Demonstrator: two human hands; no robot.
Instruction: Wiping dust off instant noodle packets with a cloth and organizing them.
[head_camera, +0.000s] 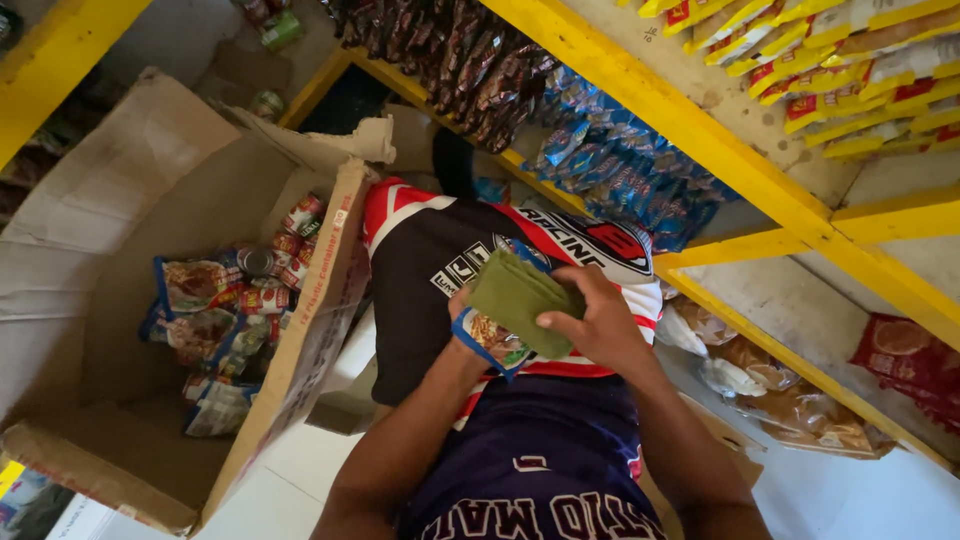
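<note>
left hand mostly hidden behind the packet and green cloth, packet largely covered by the cloth, cardboard box cut off at left edge, red bag cut off at right

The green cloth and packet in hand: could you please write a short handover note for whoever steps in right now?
Left hand: holds a blue-edged snack packet from below, in front of the torso.
Right hand: presses a folded green cloth onto the packet's face.
Cardboard box: open on the person's left, partly filled with similar packets and small cans.
Yellow shelves: hold rows of blue, dark and yellow packets.
Done: one packet is out and under the cloth.
Left: the box contents remain inside.
</note>
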